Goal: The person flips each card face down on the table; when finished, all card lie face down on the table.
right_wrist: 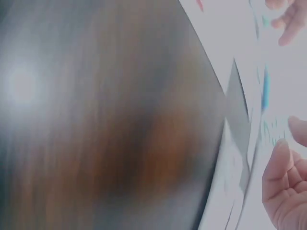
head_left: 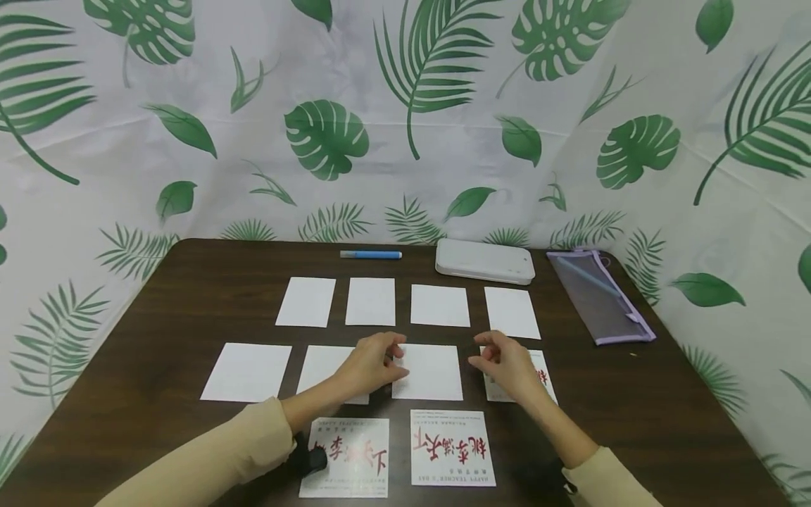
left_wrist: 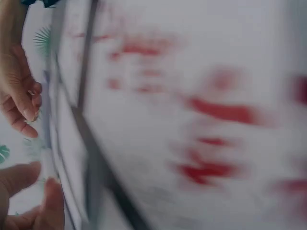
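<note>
— Both hands hover low over the dark brown wooden table point(head_left: 158, 338), near its front edge. What is each one doing?

— Left hand point(head_left: 370, 366) hangs over the front row of cards, fingers loosely curled, tips beside the left edge of a blank white square card point(head_left: 434, 377). Whether it touches or pinches that card, I cannot tell. Right hand point(head_left: 507, 370) is also loosely curled, over a white card with red print at its edge point(head_left: 546, 380), mostly hidden beneath it; it grips nothing I can see.

— And the wrist views?

— Too blurred. The left wrist view shows smeared red marks on white and fingers point(left_wrist: 19, 96) at the left edge; the right wrist view shows brown table and part of a palm point(right_wrist: 283, 191).

— Where do the other cards lie?

— Four blank white cards point(head_left: 374, 301) form a row toward the middle of the table. The front row starts at the left with a blank white card point(head_left: 247, 372), then another partly under the left hand. Closest to the front edge sit two face-up white cards with red calligraphy, one on the left point(head_left: 351, 458) and one on the right point(head_left: 451, 448).

— Anything by the far edge?

— A blue and white pen point(head_left: 370, 255), a flat white plastic case point(head_left: 484, 260) right of it, and a translucent pouch with purple trim point(head_left: 598, 296) toward the far right corner. A white cloth with green leaves point(head_left: 405, 105) hangs behind.
</note>
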Motion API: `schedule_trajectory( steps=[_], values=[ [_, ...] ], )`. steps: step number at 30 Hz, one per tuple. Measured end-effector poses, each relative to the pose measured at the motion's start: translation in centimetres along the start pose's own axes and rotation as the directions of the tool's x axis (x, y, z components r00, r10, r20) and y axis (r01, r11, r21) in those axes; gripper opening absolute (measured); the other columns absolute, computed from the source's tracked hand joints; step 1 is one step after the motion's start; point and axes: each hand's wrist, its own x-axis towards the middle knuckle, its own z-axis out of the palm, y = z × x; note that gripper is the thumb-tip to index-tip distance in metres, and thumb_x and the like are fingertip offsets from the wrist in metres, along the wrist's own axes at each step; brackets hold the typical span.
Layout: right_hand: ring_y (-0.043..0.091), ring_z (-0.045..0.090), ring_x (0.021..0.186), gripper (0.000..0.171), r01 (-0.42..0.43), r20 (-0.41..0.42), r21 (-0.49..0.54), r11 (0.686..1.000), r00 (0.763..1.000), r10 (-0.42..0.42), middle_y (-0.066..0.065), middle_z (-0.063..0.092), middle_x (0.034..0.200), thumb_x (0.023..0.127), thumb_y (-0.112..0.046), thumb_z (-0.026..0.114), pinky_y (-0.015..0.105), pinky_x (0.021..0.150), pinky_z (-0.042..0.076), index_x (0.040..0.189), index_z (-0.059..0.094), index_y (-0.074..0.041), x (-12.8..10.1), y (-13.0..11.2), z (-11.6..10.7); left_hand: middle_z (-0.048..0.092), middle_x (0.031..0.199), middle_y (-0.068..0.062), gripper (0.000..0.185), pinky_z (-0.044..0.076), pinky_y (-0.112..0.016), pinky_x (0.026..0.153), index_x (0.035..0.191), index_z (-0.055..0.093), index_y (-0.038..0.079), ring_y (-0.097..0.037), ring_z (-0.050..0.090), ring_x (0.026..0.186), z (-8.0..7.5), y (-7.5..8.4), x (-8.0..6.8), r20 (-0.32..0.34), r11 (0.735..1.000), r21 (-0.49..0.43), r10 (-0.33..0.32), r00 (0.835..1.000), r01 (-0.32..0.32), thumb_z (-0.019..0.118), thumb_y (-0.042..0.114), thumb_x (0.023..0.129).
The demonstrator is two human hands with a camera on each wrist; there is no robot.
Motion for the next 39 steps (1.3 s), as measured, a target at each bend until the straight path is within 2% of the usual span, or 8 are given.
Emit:
schedule_trajectory(
  steps=[3, 7, 11, 15, 22, 29, 34, 39],
  values=[
    [0.010, 0.051, 0.061, 0.029, -0.045, -0.046, 0.028, 0.999, 0.998, 0.046, 0.006, 0.057, 0.076, 0.082, -0.006, 0.071, 0.021, 0.052, 0.044, 0.108, 0.062, 0.003, 0.1, 1.6, -2.0, 0.064, 0.097, -0.013, 0.053, 0.051, -0.020, 0.060, 0.126, 0.052, -0.005, -0.017, 0.065, 0.077, 0.4, 1.2, 1.1, 0.062, 0.996, -0.091, -0.013, 0.998, 0.019, 0.073, 0.007, 0.079],
    [0.013, 0.051, 0.068, 0.030, -0.113, -0.069, -0.005, 0.994, 0.991, 0.112, 0.009, 0.057, 0.080, 0.082, -0.005, 0.070, 0.020, 0.054, 0.044, 0.109, 0.061, 0.005, -0.3, 3.8, -3.8, 0.064, 0.101, -0.014, 0.055, 0.052, -0.022, 0.061, 0.128, 0.050, -0.005, -0.022, 0.067, 0.085, 1.9, 2.4, 2.7, 0.137, 0.980, -0.184, -0.047, 0.989, 0.072, 0.073, 0.009, 0.080],
    [0.016, 0.053, 0.071, 0.036, -0.155, -0.047, -0.020, 0.988, 0.987, 0.154, 0.010, 0.058, 0.082, 0.081, -0.005, 0.071, 0.020, 0.054, 0.047, 0.112, 0.059, 0.007, -0.6, 5.3, -4.6, 0.064, 0.103, -0.015, 0.059, 0.053, -0.023, 0.061, 0.130, 0.048, -0.006, -0.021, 0.067, 0.080, 3.7, 3.1, 4.2, 0.158, 0.967, -0.226, -0.083, 0.984, 0.117, 0.073, 0.010, 0.079],
    [0.016, 0.053, 0.069, 0.042, -0.156, -0.018, -0.036, 0.987, 0.988, 0.155, 0.010, 0.058, 0.081, 0.079, -0.006, 0.073, 0.020, 0.054, 0.048, 0.114, 0.056, 0.009, -0.8, 6.0, -5.0, 0.067, 0.101, -0.011, 0.065, 0.052, -0.025, 0.067, 0.132, 0.046, -0.005, -0.015, 0.066, 0.075, 5.4, 3.5, 5.2, 0.141, 0.976, -0.171, -0.111, 0.984, 0.135, 0.077, 0.014, 0.077],
    [0.015, 0.048, 0.069, 0.051, -0.114, 0.016, -0.141, 0.983, 0.993, 0.118, 0.009, 0.054, 0.082, 0.075, -0.010, 0.077, 0.024, 0.057, 0.039, 0.115, 0.053, 0.010, -0.8, 6.5, -5.7, 0.068, 0.090, -0.003, 0.075, 0.048, -0.023, 0.072, 0.133, 0.045, -0.003, -0.009, 0.059, 0.075, 7.5, 4.1, 6.4, 0.146, 0.990, -0.030, -0.130, 0.981, 0.136, 0.081, 0.021, 0.072],
    [0.018, 0.046, 0.070, 0.047, -0.110, 0.036, -0.170, 0.979, 0.992, 0.118, 0.009, 0.051, 0.080, 0.073, -0.007, 0.077, 0.028, 0.060, 0.038, 0.110, 0.052, 0.009, -0.7, 7.2, -5.9, 0.059, 0.068, 0.006, 0.071, 0.043, -0.020, 0.061, 0.130, 0.047, -0.002, -0.006, 0.050, 0.058, 8.6, 4.8, 6.9, 0.143, 0.993, 0.069, -0.106, 0.984, 0.097, 0.082, 0.015, 0.071],
    [0.018, 0.045, 0.071, 0.045, -0.126, 0.043, -0.163, 0.979, 0.990, 0.134, 0.009, 0.050, 0.081, 0.074, -0.006, 0.077, 0.028, 0.061, 0.037, 0.108, 0.051, 0.008, -0.9, 7.6, -6.2, 0.056, 0.065, 0.008, 0.063, 0.039, -0.018, 0.054, 0.125, 0.050, 0.002, -0.005, 0.048, 0.054, 9.1, 5.0, 7.1, 0.145, 0.993, 0.104, -0.076, 0.986, 0.062, 0.082, 0.013, 0.071],
    [0.017, 0.045, 0.071, 0.045, -0.146, 0.047, -0.125, 0.981, 0.987, 0.153, 0.011, 0.048, 0.084, 0.075, -0.004, 0.076, 0.025, 0.059, 0.037, 0.107, 0.046, 0.007, -1.2, 8.2, -6.5, 0.057, 0.065, 0.007, 0.064, 0.040, -0.017, 0.050, 0.126, 0.049, 0.003, -0.004, 0.051, 0.050, 9.6, 5.1, 7.4, 0.161, 0.993, 0.088, -0.093, 0.983, 0.079, 0.081, 0.011, 0.071]
  ],
)
